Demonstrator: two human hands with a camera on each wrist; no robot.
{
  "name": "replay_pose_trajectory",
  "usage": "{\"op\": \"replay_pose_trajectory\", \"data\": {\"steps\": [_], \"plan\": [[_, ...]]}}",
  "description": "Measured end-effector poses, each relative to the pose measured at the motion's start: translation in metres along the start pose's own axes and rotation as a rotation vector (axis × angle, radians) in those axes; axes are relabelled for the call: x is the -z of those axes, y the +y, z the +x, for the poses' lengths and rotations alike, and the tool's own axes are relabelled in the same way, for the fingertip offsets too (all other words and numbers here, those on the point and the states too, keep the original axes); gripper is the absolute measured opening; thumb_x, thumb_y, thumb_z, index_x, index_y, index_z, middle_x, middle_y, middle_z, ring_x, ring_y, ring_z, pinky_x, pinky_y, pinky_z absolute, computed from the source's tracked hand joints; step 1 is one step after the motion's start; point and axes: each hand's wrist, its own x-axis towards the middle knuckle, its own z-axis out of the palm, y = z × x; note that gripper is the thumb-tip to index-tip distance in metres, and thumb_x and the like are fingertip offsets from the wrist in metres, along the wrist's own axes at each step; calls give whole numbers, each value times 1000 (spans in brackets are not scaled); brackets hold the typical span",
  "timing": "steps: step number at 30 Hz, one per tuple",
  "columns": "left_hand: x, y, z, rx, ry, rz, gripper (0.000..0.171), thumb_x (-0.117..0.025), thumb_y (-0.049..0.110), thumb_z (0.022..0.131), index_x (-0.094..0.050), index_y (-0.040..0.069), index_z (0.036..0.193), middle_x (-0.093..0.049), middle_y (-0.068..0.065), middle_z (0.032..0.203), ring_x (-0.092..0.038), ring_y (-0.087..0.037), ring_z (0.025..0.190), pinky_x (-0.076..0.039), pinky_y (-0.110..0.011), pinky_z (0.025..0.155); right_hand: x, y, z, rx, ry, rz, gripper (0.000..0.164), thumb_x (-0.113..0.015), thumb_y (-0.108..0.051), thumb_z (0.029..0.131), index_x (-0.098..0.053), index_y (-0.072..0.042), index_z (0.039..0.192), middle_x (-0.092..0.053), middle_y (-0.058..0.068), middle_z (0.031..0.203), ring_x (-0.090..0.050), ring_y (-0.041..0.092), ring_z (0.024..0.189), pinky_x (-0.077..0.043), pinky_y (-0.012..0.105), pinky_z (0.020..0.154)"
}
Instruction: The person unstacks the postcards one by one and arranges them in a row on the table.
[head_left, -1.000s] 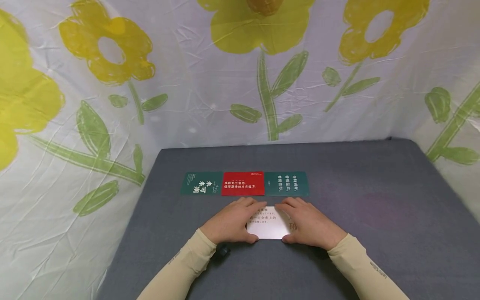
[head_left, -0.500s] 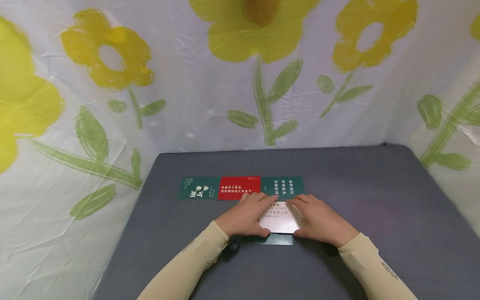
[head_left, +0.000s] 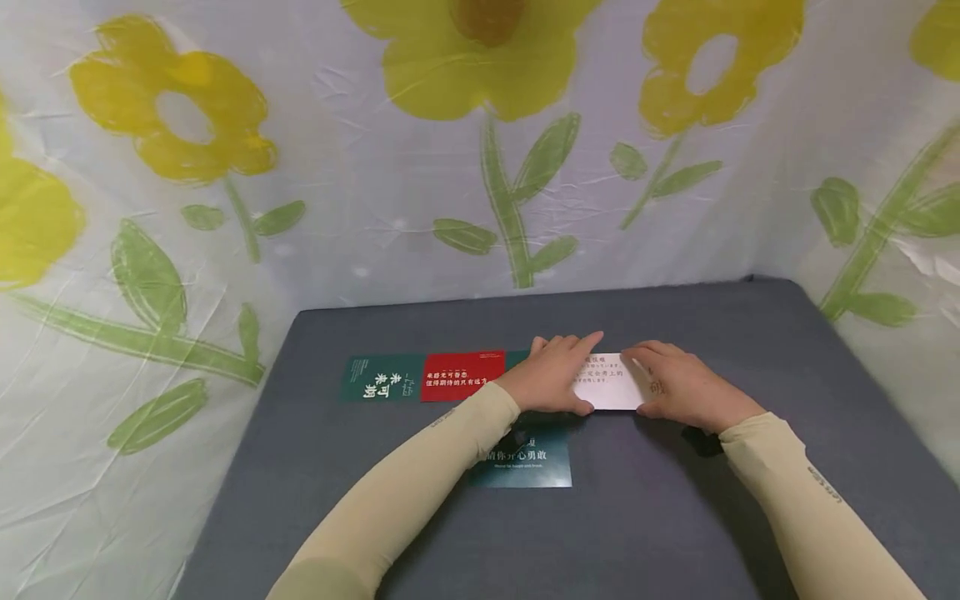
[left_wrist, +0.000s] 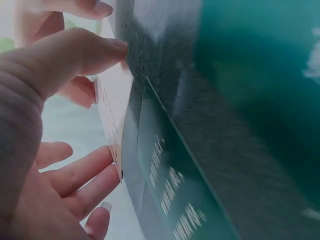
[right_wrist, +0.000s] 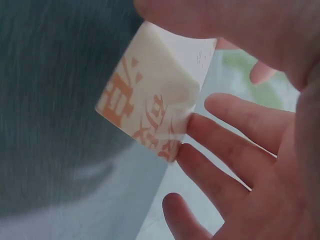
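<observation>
A white card (head_left: pixel 607 385) with printed characters is held by its long edges between both hands, right of a row of cards. My left hand (head_left: pixel 551 375) pinches its left part, thumb on the near edge and fingers on the far edge. At the other end my right hand (head_left: pixel 688 390) grips it the same way. In the right wrist view the card (right_wrist: pixel 145 100) shows large orange-brown characters and is held off the table. Seen from the left wrist, a green card (left_wrist: pixel 172 170) lies just beside the held card. My left hand covers most of that green card in the head view.
On the grey table (head_left: pixel 337 533), a green card (head_left: pixel 381 379) and a red card (head_left: pixel 461 377) lie to the left in the row. Another green card (head_left: pixel 536 467) lies nearer me, partly under the left forearm. A flower-printed cloth (head_left: pixel 337 167) hangs behind the table.
Both hands have carried the white card away from me and to the right, toward the row's right end. The green card it covered now shows on the table.
</observation>
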Motion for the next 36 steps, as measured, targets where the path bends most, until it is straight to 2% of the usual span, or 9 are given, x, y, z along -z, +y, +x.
{"op": "replay_pose_trajectory", "data": {"steps": [5,11,21,27,36], "plan": [[-1,5,34,19,-27,10,112,-86,53,89,-22,20,174,-51,-1,163,-53,-21,145,-34,-39,99,12,27,10,-48,-77,-17,83,-91,-18,84,-52,1,155,-55,27,155,-51,50,138,-46,72,102],[-1,9,53,38,-50,-19,110,-87,53,88,-25,20,173,-51,-1,166,-54,-22,146,-33,-37,96,19,44,14,-87,-117,38,86,-91,-15,84,-49,2,157,-51,30,157,-49,50,138,-48,68,102],[-11,9,61,37,-43,-1,107,-86,55,89,-29,21,173,-51,-1,166,-53,-22,148,-36,-38,99,16,57,16,-102,-142,117,81,-90,-16,85,-52,-2,156,-51,28,158,-49,46,137,-48,65,102],[-13,10,56,49,-35,12,101,-83,56,91,-32,22,171,-52,-1,165,-53,-21,147,-36,-41,101,15,59,17,-88,-158,116,80,-90,-18,87,-52,-2,156,-49,27,159,-51,45,134,-50,63,101],[-13,11,52,48,-41,38,99,-81,58,92,-33,22,171,-53,0,163,-55,-19,142,-32,-39,95,15,58,15,-75,-163,112,80,-89,-18,88,-51,-2,157,-47,28,162,-49,49,139,-49,64,103]]}}
